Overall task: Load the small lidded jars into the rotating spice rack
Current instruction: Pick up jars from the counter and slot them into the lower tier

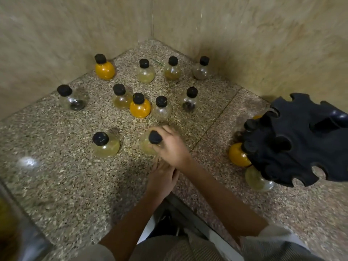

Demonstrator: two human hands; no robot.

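Note:
Several small round glass jars with black lids stand on a speckled stone counter [56,185] in a wall corner. My right hand [173,146] is wrapped around a pale yellow jar [146,146] at the counter's middle, its black lid [154,137] showing beside my thumb. My left hand [162,178] rests flat on the counter just below the right hand and holds nothing. The black spice rack [297,144] stands at the right edge, with an orange jar [238,155] and a pale jar [256,178] hanging in its slots.
Another pale yellow jar [105,145] stands left of my right hand. Two orange jars [140,108] [104,69] stand among clear ones farther back. Beige tiled walls [244,34] close the corner behind. A shiny container [11,223] sits at the lower left.

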